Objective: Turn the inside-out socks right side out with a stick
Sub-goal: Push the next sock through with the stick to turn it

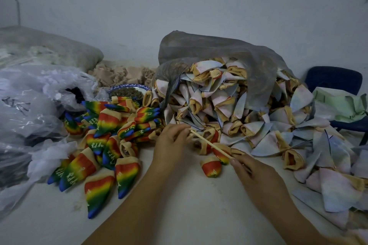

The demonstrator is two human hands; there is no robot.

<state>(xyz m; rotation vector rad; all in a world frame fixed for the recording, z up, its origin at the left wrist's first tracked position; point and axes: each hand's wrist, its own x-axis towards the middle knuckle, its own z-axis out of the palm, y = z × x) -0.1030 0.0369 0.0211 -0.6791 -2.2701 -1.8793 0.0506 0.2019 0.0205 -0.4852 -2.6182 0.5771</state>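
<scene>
One stick point(211, 143) spans two grips: the left grip point(173, 141) pinches its far tip and the right grip point(251, 171) pinches its near end. Between them a sock point(220, 155) bunches against the stick; whether it is threaded on, I cannot tell. One loose sock point(212, 168) lies on the bench point(179, 215) just nearer than the stick. Left of the left grip lie well over a dozen rainbow socks point(107, 145). Beyond and right of both grips, pale socks point(258, 125), too many to count, spill from one grey bag point(219, 49).

Left grip point(171, 143) and right grip point(253, 173) are bare, as are both forearms point(127, 211).
</scene>
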